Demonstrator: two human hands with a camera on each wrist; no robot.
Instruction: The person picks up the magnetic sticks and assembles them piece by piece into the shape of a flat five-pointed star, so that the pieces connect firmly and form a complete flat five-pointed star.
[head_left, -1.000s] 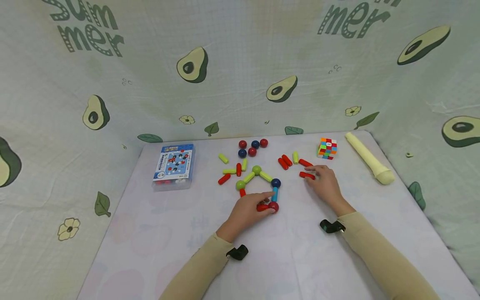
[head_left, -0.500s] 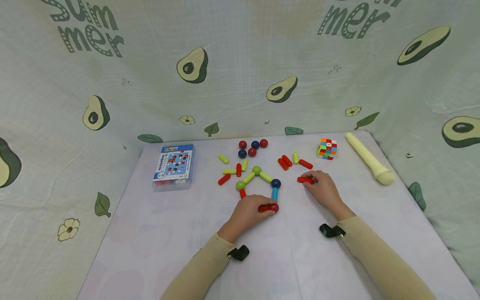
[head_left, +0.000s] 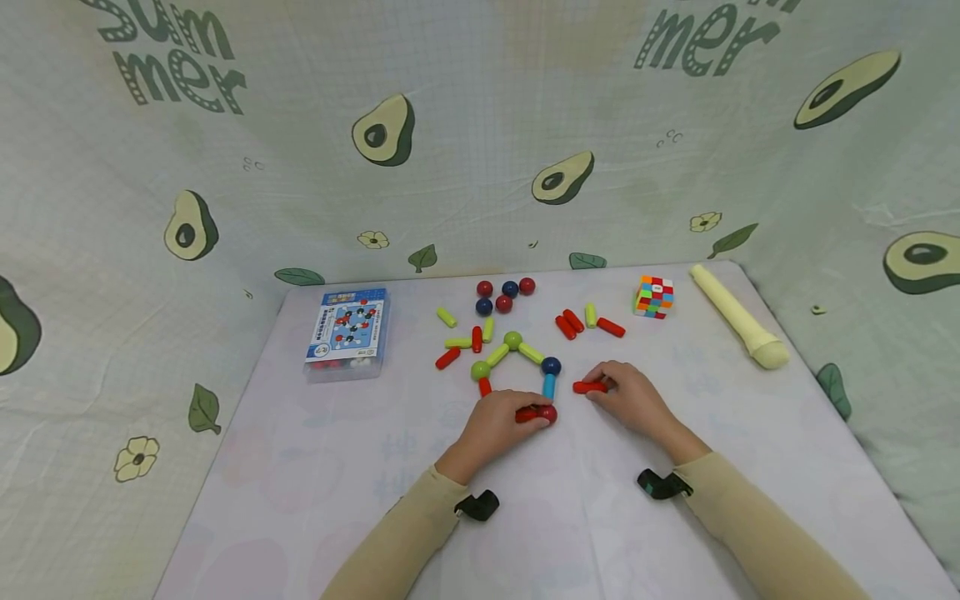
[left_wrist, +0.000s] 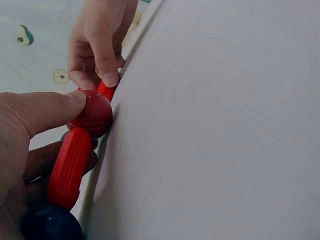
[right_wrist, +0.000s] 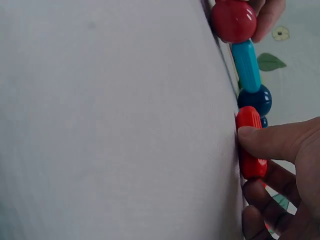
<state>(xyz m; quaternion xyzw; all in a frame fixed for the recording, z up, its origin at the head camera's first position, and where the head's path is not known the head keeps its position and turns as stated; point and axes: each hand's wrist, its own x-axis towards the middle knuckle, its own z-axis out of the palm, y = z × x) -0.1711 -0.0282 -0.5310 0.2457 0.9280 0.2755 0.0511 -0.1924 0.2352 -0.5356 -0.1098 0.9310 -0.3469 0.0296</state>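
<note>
My left hand (head_left: 495, 427) pinches the red ball (left_wrist: 97, 117) at the near right corner of a ring of magnetic balls and rods. A red rod (left_wrist: 70, 167) joins that ball to a dark blue ball (left_wrist: 52, 225), which the hand hides in the head view. A light blue rod (right_wrist: 246, 65) runs from the red ball to another dark blue ball (head_left: 551, 366). Green balls (head_left: 512, 340) and yellow-green rods (head_left: 498, 355) form the far side. Right of the ring, my right hand (head_left: 632, 402) pinches a loose red rod (right_wrist: 248, 117) between thumb and fingers, close over the table.
Loose red and yellow-green rods (head_left: 591, 315) lie beyond both hands. Several red and blue balls (head_left: 504, 304) sit at the back. A boxed set (head_left: 348, 333) stands left; a puzzle cube (head_left: 654, 297) and a pale yellow club-shaped object (head_left: 738, 317) are at the back right.
My right hand has picked the red rod out from the right-hand group and brought it left and nearer, towards the ring. My left hand stays at the red ball, its fingers closer in.
</note>
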